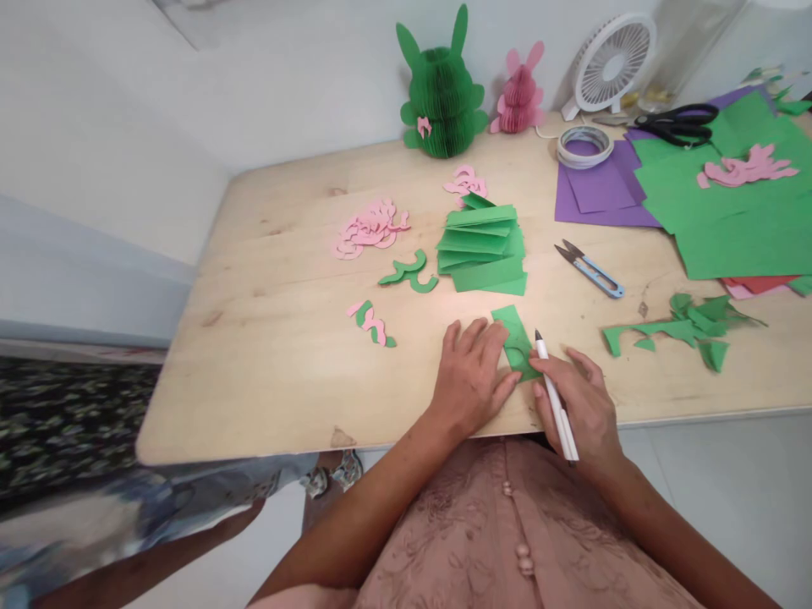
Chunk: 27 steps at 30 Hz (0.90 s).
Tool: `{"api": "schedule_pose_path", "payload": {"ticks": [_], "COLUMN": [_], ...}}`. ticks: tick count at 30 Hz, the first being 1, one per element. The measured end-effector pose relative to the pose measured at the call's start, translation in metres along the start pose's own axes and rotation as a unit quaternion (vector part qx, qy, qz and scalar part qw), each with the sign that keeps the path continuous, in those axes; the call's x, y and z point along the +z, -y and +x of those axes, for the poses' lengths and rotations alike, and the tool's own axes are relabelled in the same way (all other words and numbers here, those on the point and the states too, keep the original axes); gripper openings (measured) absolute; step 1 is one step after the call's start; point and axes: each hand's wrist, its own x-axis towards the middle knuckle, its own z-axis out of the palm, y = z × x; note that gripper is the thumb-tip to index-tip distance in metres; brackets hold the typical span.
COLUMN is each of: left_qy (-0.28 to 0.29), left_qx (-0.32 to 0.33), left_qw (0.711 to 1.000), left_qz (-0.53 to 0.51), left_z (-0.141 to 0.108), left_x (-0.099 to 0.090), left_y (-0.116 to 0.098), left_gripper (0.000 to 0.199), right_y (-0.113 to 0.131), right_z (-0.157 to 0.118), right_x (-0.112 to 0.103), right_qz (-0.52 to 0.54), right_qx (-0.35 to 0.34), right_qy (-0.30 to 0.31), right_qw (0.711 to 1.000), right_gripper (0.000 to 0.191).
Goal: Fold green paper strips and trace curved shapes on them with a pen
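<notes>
A small green paper strip [507,318] lies near the table's front edge, with a curved outline or cutout in its lower part. My left hand [470,372] rests flat on its left side, fingers stretched over the edge. In my right hand [580,406] is a white pen [553,397], its dark tip pointing away from me, just right of the strip. My right fingertips touch the strip's lower right corner. Just beyond lies a fanned stack of green paper strips [482,245]. Green curved cutouts [409,271] and pink curved cutouts [371,230] lie to the left.
Blue-handled thread snips [589,269] and green scraps [691,330] lie right. Behind are a tape roll [584,148], black scissors [678,125], purple sheets [602,190], green sheets [748,220], a white fan [612,63] and two paper rabbits, green [442,101] and pink [520,97]. Another person's arm [158,550] shows lower left.
</notes>
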Motion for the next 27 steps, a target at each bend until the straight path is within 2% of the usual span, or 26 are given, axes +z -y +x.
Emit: {"api": "schedule_pose_path", "payload": {"ticks": [4,12,20,27], "left_qy": [0.02,0.016,0.011,0.032], "left_qx": [-0.006,-0.011,-0.027,-0.013], "left_qw": [1.0,1.0,0.999,0.999], "left_qz": [0.004,0.004,-0.018,0.006], "left_z": [0.0,0.001,0.0004,0.001], "left_x": [-0.0009,-0.0025,-0.0016,-0.0045], "left_y": [0.0001,0.0,0.002,0.0022], "left_gripper": [0.036,0.034,0.043,0.041], "right_y": [-0.0007,0.0007,0.0002,-0.0003], "right_z": [-0.0001,0.0005,-0.0002,-0.0017], "right_x": [0.0007,0.0008,0.0019,0.0026], "right_qz": [-0.002,0.0,-0.001,-0.002], "right_qx": [-0.006,-0.001,-0.006,-0.009], "right_qy": [-0.005,-0.006,-0.016,-0.011], "right_qw": [1.0,1.0,1.0,1.0], "right_gripper": [0.038,0.037,0.037,0.039]}}
